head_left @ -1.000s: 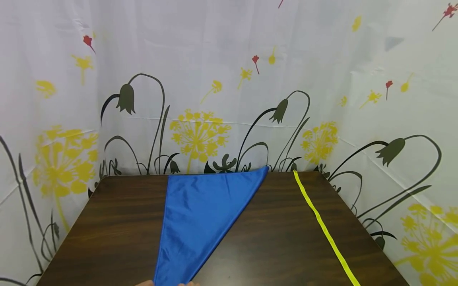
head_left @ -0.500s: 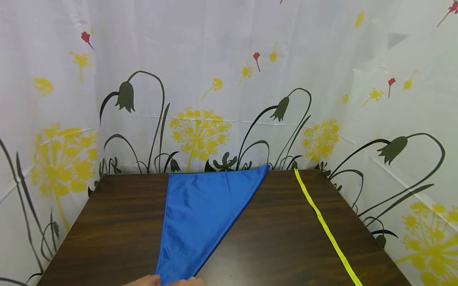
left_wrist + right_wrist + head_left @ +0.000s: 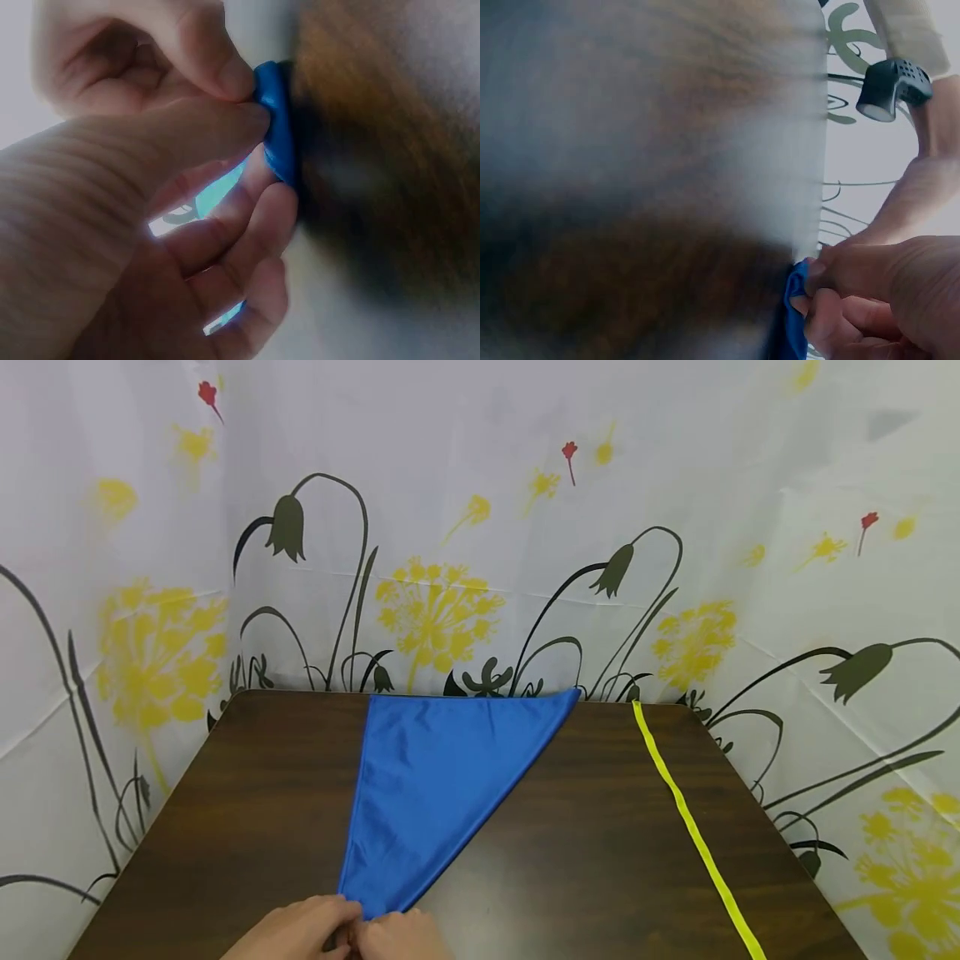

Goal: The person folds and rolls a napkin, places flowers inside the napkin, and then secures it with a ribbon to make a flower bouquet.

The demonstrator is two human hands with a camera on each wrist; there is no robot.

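Note:
A shiny blue cloth [image 3: 442, 768], triangular in outline, lies on the brown wooden table with its narrow end toward me. At that end my left hand [image 3: 296, 931] and right hand [image 3: 401, 935] meet side by side, fingertips almost together. Seen from the left wrist, the thumb and fingers of the left hand [image 3: 187, 172] pinch a thick, rolled-looking edge of the cloth [image 3: 277, 127], and the right thumb presses in just above. The right wrist view has the right hand [image 3: 862, 292] pinching the bunched blue edge [image 3: 795, 300]; its other fingers are curled.
A yellow strip [image 3: 693, 835] runs lengthwise along the right part of the table [image 3: 570, 868]. The cloth's far right corner reaches the table's back edge. Behind and at both sides hangs a white curtain [image 3: 465, 435] with printed flowers.
Both hands have come further into view and a little forward with the cloth's near end, which looks shorter. The head view has tilted down and turned slightly left. The yellow strip stays put.

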